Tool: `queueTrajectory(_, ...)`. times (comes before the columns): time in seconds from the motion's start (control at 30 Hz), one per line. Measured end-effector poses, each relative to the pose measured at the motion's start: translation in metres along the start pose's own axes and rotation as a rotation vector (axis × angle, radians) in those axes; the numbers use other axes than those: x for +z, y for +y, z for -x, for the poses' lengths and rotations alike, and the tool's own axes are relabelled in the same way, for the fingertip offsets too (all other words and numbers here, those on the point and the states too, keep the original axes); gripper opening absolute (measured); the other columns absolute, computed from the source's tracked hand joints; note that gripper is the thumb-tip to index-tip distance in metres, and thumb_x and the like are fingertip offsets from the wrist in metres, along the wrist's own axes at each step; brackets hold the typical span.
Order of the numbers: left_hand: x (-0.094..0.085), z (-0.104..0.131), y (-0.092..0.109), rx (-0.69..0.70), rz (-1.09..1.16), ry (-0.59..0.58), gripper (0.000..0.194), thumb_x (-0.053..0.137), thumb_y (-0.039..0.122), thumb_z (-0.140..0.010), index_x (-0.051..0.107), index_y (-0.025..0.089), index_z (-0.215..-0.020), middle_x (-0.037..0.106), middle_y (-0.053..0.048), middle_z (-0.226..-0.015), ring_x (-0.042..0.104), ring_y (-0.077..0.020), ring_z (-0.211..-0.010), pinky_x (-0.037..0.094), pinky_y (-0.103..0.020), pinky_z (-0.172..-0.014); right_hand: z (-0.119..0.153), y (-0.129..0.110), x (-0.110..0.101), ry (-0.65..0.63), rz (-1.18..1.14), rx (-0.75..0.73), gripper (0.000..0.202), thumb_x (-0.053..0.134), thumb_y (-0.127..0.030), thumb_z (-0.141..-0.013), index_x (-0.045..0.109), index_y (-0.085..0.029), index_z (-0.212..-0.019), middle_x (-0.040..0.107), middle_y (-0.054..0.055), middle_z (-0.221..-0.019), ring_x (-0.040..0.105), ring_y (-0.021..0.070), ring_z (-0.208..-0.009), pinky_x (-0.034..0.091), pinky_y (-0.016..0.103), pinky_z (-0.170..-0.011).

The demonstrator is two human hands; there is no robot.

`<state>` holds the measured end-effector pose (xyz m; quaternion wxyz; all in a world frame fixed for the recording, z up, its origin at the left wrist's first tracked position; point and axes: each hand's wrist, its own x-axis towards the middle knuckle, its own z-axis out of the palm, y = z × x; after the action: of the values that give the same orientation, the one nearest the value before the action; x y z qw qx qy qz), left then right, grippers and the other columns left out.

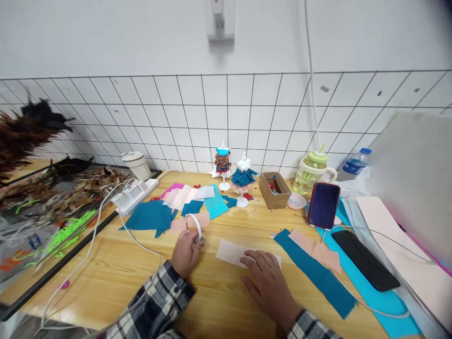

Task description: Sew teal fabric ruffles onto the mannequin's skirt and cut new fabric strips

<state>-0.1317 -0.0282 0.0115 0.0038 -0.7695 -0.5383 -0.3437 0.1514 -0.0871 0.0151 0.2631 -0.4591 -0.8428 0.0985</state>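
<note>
My left hand (187, 252) is closed on a white ring-shaped band (195, 221), held just above the wooden table (212, 292). My right hand (268, 282) lies with its fingers spread on a pale pink strip (229, 252), covering part of its right half. Beyond my left hand are peach scraps (201, 219), a teal piece (150, 215) and a light blue piece (216, 205). A long teal strip (314, 270), with a peach piece (316, 249) over it, lies right of my right hand.
Two small dress forms (243, 181) stand near the tiled wall, beside a cardboard box (275, 195). A phone (323, 205) leans upright at the right; a black phone (365, 260) lies nearer. A power strip (136, 195) and loose white cable are at the left.
</note>
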Motion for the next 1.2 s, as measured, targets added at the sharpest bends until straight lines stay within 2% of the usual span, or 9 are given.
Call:
queueTrajectory(0.07,0.008,0.002,0.025,0.114,0.146,-0.066,0.037,0.036,0.030,-0.093,0.050,0.013,-0.123,0.066,-0.006,-0.079,0.059,-0.0210,-0.075,0.045,-0.036,-0.078,-0.009,-0.003,-0.004,0.079,-0.050,-0.018,0.034,0.053,-0.028,-0.089,0.051,-0.025,-0.123,0.059,0.007,-0.121,0.052,0.0243,-0.111,0.040,0.045,-0.095)
queueTrajectory(0.13,0.016,0.003,0.049,0.196,0.245,-0.142,0.043,0.035,0.031,-0.094,0.039,0.013,-0.134,0.066,-0.007,-0.086,0.059,-0.0211,-0.081,0.045,-0.038,-0.083,-0.018,-0.008,-0.005,0.174,-0.104,-0.026,0.036,0.051,-0.027,-0.090,0.048,-0.023,-0.125,0.060,0.008,-0.117,0.053,0.0232,-0.108,0.042,0.043,-0.094)
queueTrajectory(0.27,0.028,0.007,0.076,0.285,0.302,-0.214,0.035,0.031,0.026,-0.097,0.045,0.017,-0.127,0.067,-0.009,-0.091,0.060,-0.0203,-0.083,0.046,-0.035,-0.080,-0.023,-0.019,0.010,0.373,-0.215,0.032,0.032,0.050,-0.025,-0.089,0.046,-0.020,-0.121,0.060,0.010,-0.111,0.055,0.0232,-0.104,0.046,0.043,-0.089)
queueTrajectory(0.33,0.031,0.010,0.079,0.310,0.321,-0.262,0.029,0.033,0.028,-0.096,0.053,0.019,-0.115,0.068,-0.008,-0.088,0.061,-0.0200,-0.080,0.047,-0.033,-0.074,-0.018,-0.022,0.022,0.437,-0.243,0.055,0.029,0.052,-0.025,-0.088,0.047,-0.021,-0.117,0.060,0.010,-0.110,0.055,0.0233,-0.104,0.047,0.043,-0.088)
queueTrajectory(0.43,0.032,0.013,0.076,0.328,0.322,-0.290,0.025,0.036,0.028,-0.095,0.058,0.021,-0.102,0.069,-0.006,-0.084,0.062,-0.0196,-0.078,0.047,-0.033,-0.073,-0.010,-0.022,0.034,0.457,-0.257,0.059,0.029,0.055,-0.026,-0.087,0.048,-0.021,-0.115,0.060,0.008,-0.108,0.055,0.0225,-0.102,0.047,0.042,-0.088)
queueTrajectory(0.7,0.031,0.006,0.074,0.426,0.219,-0.191,0.024,0.041,0.023,-0.093,0.059,0.019,-0.106,0.067,-0.006,-0.076,0.062,-0.0178,-0.073,0.050,-0.032,-0.069,-0.011,-0.014,0.029,0.445,-0.224,0.034,0.027,0.055,-0.024,-0.087,0.050,-0.022,-0.114,0.062,0.007,-0.103,0.057,0.0226,-0.097,0.045,0.042,-0.085)
queueTrajectory(0.83,0.029,0.002,0.077,0.506,0.185,-0.128,0.022,0.043,0.016,-0.091,0.060,0.019,-0.104,0.072,-0.007,-0.089,0.064,-0.0184,-0.090,0.048,-0.037,-0.088,-0.009,-0.014,0.031,0.490,-0.215,0.056,0.028,0.059,-0.025,-0.086,0.050,-0.021,-0.112,0.062,0.007,-0.102,0.057,0.0227,-0.095,0.045,0.041,-0.082)
queueTrajectory(0.93,0.028,0.003,0.078,0.551,0.151,-0.147,0.024,0.042,0.015,-0.092,0.060,0.020,-0.106,0.072,-0.006,-0.100,0.062,-0.0174,-0.103,0.041,-0.040,-0.102,-0.006,-0.014,0.032,0.513,-0.210,0.073,0.031,0.060,-0.029,-0.085,0.049,-0.021,-0.113,0.062,0.009,-0.104,0.057,0.0234,-0.095,0.044,0.041,-0.081)
queueTrajectory(1.2,0.031,0.006,0.076,0.566,0.108,-0.164,0.023,0.044,0.018,-0.094,0.063,0.022,-0.107,0.073,-0.003,-0.101,0.061,-0.0148,-0.106,0.035,-0.040,-0.109,-0.007,-0.016,0.020,0.560,-0.168,0.103,0.009,0.057,-0.024,-0.086,0.055,-0.022,-0.094,0.066,0.002,-0.087,0.057,0.0186,-0.078,0.040,0.037,-0.076)
